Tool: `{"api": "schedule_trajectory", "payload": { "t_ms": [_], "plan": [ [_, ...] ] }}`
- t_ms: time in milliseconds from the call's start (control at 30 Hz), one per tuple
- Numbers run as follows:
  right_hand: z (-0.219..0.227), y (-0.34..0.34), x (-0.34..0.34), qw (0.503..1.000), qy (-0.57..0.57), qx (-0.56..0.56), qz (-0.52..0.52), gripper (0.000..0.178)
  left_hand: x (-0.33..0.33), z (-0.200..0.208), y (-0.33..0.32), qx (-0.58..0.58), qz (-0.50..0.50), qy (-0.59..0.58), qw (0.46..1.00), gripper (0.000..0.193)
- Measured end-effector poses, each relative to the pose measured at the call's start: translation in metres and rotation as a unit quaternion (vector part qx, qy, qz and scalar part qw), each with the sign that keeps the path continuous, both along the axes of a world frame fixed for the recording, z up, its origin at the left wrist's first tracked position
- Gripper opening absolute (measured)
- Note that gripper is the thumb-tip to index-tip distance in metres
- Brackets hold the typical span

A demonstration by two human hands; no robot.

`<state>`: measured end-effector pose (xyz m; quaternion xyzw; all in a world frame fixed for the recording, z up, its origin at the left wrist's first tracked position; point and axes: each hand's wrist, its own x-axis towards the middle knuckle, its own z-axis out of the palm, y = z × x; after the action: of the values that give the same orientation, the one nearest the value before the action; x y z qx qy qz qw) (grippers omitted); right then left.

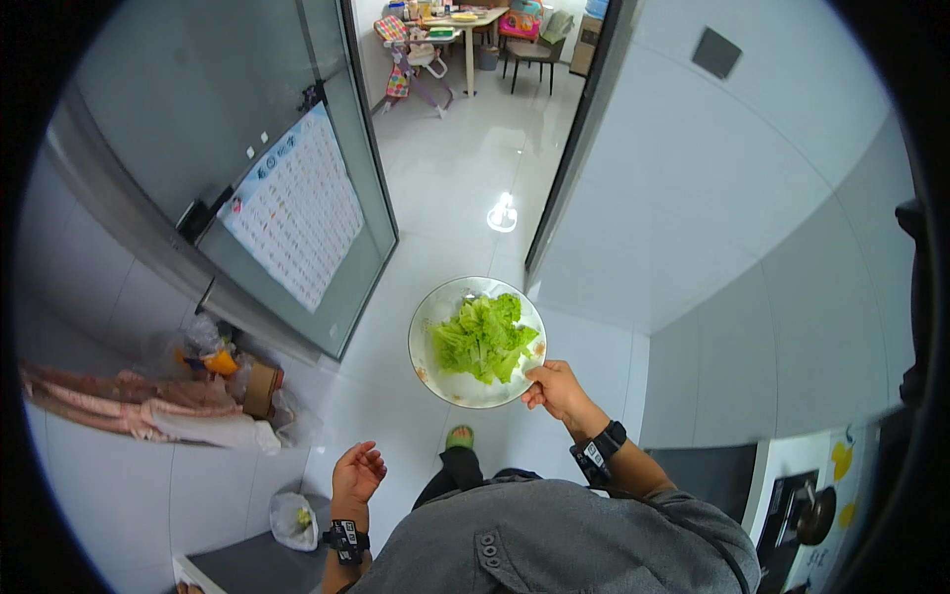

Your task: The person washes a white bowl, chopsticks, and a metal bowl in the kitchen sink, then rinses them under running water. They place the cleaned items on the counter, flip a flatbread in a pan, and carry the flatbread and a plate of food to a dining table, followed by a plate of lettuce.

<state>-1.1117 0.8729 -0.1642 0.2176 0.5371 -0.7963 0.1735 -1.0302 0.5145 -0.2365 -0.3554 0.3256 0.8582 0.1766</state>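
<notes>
A white plate (447, 388) with a floral pattern near its rim is held out in front of me, above the floor. Green lettuce leaves (483, 337) lie piled in its middle. My right hand (556, 389) grips the plate at its lower right edge, thumb on top; the fingers beneath are partly hidden. Down at my left side, my left hand (359, 472) is free, its fingers loosely curled and apart with nothing in them. Each wrist wears a dark strapped device.
A doorway lies ahead, with a glass door (371, 233) bearing a paper chart (297, 208) on the left. Beyond stand a table (470, 22), a chair (534, 51) and a high chair (411, 59). A stove (787, 525) is at lower right; a white bag (294, 522) sits lower left.
</notes>
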Motion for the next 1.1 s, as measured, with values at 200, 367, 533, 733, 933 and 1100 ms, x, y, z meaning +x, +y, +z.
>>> {"api": "schedule_trajectory", "payload": {
  "t_ms": [200, 367, 533, 733, 933, 1100],
  "plan": [
    [0.014, 0.033, -0.131, 0.999, 0.031, -0.023, -0.032, 0.018, -0.166, 0.035, 0.045, 0.031, -0.079, 0.029, 0.996, 0.018],
    [0.014, 0.076, -0.266, 0.998, 0.022, 0.009, -0.058, 0.019, -0.308, 0.046, 0.113, 0.049, -0.112, 0.028, 0.992, 0.021],
    [0.032, 0.079, -0.415, 0.997, 0.050, 0.006, -0.064, 0.018, -0.430, 0.059, 0.128, 0.108, -0.062, -0.026, 0.992, 0.021],
    [0.052, 0.065, -0.581, 0.995, 0.062, -0.016, -0.077, 0.017, -0.556, 0.069, 0.125, 0.073, -0.114, 0.016, 0.991, 0.023],
    [0.031, 0.079, -0.743, 0.993, 0.055, -0.053, -0.090, 0.015, -0.702, 0.034, 0.119, 0.057, -0.060, -0.022, 0.996, 0.022],
    [0.001, 0.122, -0.841, 0.988, 0.057, -0.022, -0.143, 0.017, -0.841, 0.004, 0.127, 0.097, -0.077, 0.025, 0.992, 0.022]
  ]
}}
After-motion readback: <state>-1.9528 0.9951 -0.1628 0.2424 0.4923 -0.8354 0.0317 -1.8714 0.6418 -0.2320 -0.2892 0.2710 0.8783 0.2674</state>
